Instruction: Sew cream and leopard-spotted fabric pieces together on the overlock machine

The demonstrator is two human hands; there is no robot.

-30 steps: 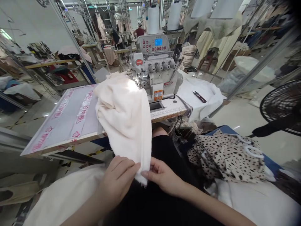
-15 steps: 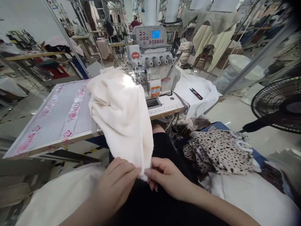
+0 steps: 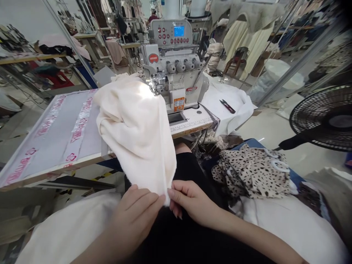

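A cream fleece fabric piece (image 3: 137, 135) runs from the needle area of the overlock sewing machine (image 3: 176, 69) down to my lap. My left hand (image 3: 140, 211) grips its lower edge, fingers bent over the cloth. Close beside it, my right hand (image 3: 189, 201) pinches the lower right corner between thumb and forefinger. A seam or folded edge runs down the fabric's right side to the hands. The lamp brightly lights the cloth at the presser foot. Whether the needle is in the cloth cannot be made out.
Thread snips (image 3: 227, 106) lie on white cloth (image 3: 220, 91) right of the machine. Spotted fabric (image 3: 253, 172) and white fabric (image 3: 291, 227) are piled at my right, near a black fan (image 3: 330, 119). More cream cloth (image 3: 71, 227) hangs at lower left, below the plastic-covered table extension (image 3: 60, 124).
The whole view has shifted slightly, so the machine and table appear a little farther left and higher. Both hands keep their grip on the fabric's lower edge.
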